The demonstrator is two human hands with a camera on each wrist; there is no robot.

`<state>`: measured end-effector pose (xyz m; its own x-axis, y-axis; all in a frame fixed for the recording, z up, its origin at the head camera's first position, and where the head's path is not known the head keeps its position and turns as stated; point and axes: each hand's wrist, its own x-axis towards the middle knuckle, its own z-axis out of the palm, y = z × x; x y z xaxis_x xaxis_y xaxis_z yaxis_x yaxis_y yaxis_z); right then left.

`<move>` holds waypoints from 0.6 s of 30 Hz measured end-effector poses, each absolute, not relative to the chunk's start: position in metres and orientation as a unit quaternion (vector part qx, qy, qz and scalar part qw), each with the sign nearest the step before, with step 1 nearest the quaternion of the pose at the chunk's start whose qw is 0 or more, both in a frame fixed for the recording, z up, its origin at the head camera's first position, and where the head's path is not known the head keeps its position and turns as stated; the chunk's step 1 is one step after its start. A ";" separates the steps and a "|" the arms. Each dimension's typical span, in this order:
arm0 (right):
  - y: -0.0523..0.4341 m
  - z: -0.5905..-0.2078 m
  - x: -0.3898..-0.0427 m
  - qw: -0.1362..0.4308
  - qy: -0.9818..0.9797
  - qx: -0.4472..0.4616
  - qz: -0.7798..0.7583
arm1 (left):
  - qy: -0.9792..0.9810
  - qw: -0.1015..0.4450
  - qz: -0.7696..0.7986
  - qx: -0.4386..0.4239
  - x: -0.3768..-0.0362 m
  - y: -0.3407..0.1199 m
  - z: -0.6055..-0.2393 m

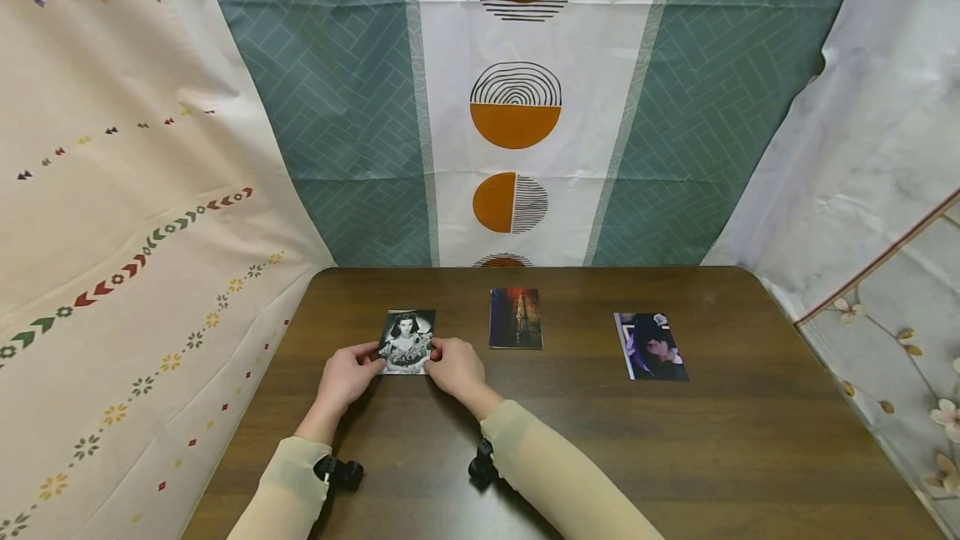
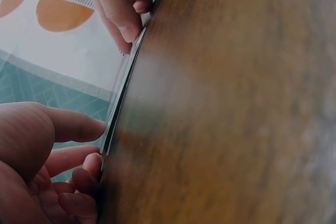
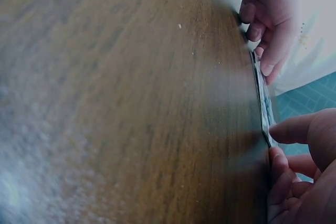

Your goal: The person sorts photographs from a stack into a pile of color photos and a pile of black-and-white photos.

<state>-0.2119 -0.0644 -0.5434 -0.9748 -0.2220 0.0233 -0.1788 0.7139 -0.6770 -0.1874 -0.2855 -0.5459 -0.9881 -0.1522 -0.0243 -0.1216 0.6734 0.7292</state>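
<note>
Both my hands are on the black-and-white photo — left hand at its nine o'clock edge, right hand at its three o'clock edge, fingertips pinching the card from each side. It lies flat on the dark wooden table, long axis running twelve to six, straight ahead of me. Off toward two o'clock sit the red-toned photo and, farther right, the purple-toned photo — both untouched. No containers here.

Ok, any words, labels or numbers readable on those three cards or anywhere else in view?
None can be read.
Black-and-white card, held at its edges by the left hand and right hand: a portrait, no lettering visible.
Middle card: too small to tell.
Right card: no legible text.
</note>
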 end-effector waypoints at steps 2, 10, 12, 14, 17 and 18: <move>-0.064 -0.544 -0.213 0.030 0.925 -0.110 -0.364 | -0.914 0.019 -0.398 0.076 -0.188 -0.285 -0.546; -0.064 -0.544 -0.212 0.032 0.924 -0.112 -0.364 | -0.914 0.016 -0.399 0.076 -0.187 -0.286 -0.546; -0.064 -0.544 -0.213 0.034 0.923 -0.111 -0.366 | -0.913 0.017 -0.400 0.075 -0.188 -0.286 -0.546; -0.064 -0.544 -0.213 0.034 0.923 -0.111 -0.366 | -0.912 0.018 -0.402 0.075 -0.188 -0.286 -0.546; -0.063 -0.544 -0.214 0.035 0.922 -0.112 -0.369 | -0.911 0.019 -0.405 0.075 -0.188 -0.285 -0.546; -0.063 -0.544 -0.214 0.035 0.922 -0.113 -0.370 | -0.911 0.019 -0.406 0.074 -0.187 -0.285 -0.546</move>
<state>-0.2142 -0.0632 -0.5441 -0.9719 -0.2347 0.0201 -0.1836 0.7011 -0.6890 -0.1872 -0.2854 -0.5456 -0.9885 -0.1492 -0.0258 -0.1190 0.6598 0.7420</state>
